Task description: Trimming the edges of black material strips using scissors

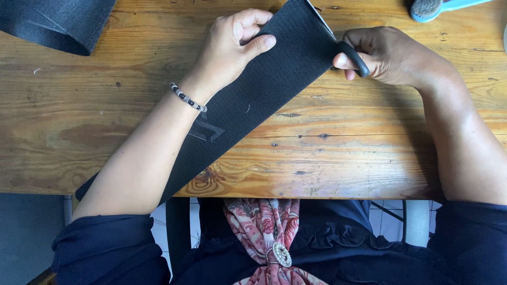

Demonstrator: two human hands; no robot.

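A wide black elastic band [264, 89] runs diagonally across the wooden table [343, 153], from the near left edge up to the far middle. My left hand [232, 45] pinches the band near its far end, thumb on top. My right hand [388, 55] grips black-handled scissors [353, 57] at the band's far right edge, with a thin bright blade along that edge. The lower end of the band hangs off the table under my left forearm.
A roll of the same black material [53, 21] lies at the far left corner. A blue-handled brush [430, 8] sits at the far right edge. The table's near edge is just above my lap.
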